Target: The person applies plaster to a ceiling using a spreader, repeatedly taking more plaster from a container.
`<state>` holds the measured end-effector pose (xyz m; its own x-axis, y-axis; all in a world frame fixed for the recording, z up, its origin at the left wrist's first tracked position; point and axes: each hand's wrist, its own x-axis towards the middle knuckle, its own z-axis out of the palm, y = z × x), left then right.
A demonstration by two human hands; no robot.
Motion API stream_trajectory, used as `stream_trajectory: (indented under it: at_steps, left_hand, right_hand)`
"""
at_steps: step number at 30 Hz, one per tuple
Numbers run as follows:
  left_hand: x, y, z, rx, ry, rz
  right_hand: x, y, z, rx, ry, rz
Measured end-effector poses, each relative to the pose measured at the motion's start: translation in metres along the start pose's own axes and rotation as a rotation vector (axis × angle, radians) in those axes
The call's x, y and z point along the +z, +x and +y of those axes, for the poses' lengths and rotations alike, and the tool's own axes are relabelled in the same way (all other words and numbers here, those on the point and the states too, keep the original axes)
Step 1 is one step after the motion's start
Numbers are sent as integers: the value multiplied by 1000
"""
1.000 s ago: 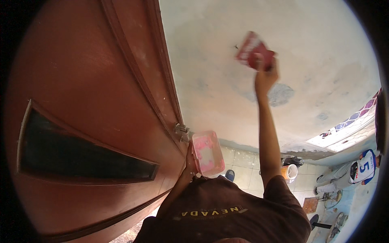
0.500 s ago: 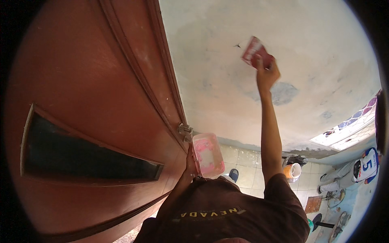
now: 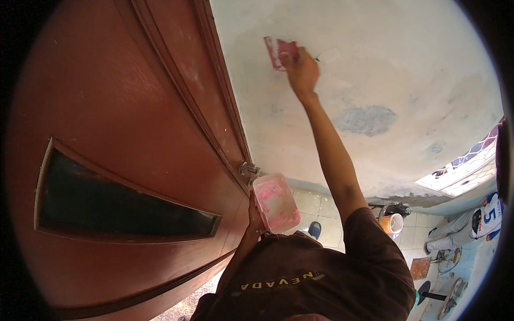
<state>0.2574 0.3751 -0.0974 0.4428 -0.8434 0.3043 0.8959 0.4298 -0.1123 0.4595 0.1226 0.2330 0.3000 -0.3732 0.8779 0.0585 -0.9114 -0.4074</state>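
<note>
My right hand (image 3: 304, 74) is raised, its fingers closed around a flat red putty spreader (image 3: 276, 52) with whitish smears along its left side. The spreader lies at the pale, patchy wall (image 3: 396, 59), left of a small dark crack. Down by the door's edge, my left hand (image 3: 254, 216) grips the side of a translucent pink plastic tub (image 3: 293, 206). Pink and whitish residue coats the tub's inside. Most of the left hand's fingers are hidden by the tub.
A reddish-brown door (image 3: 134, 107) with a dark glass pane (image 3: 123, 200) fills the left, its metal latch (image 3: 248, 170) close to the tub. On the tiled floor stands a white and orange bucket (image 3: 393, 223). Another person (image 3: 476, 222) is at far right, below a grilled window (image 3: 466, 168).
My right hand has swept the spreader left across the wall, from right of the crack to left of it. The tub has stayed nearly in place.
</note>
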Motion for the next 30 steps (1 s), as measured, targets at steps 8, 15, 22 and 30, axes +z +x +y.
stream_trajectory:
  at_steps: [8, 15, 22, 30]
  left_hand:
    - [-7, 5, -2, -31, -58, -29]
    - [21, 6, -4, -33, 69, 129]
    - [68, 13, -27, 165, 270, 424]
    - [20, 19, -12, -80, 53, 120]
  right_hand:
    - [-129, -9, 78, 195, 73, 276]
    - [-76, -42, 15, 195, 449, 114]
    - [6, -57, 17, -62, 8, -191]
    - [-157, 13, 117, 13, -51, 316]
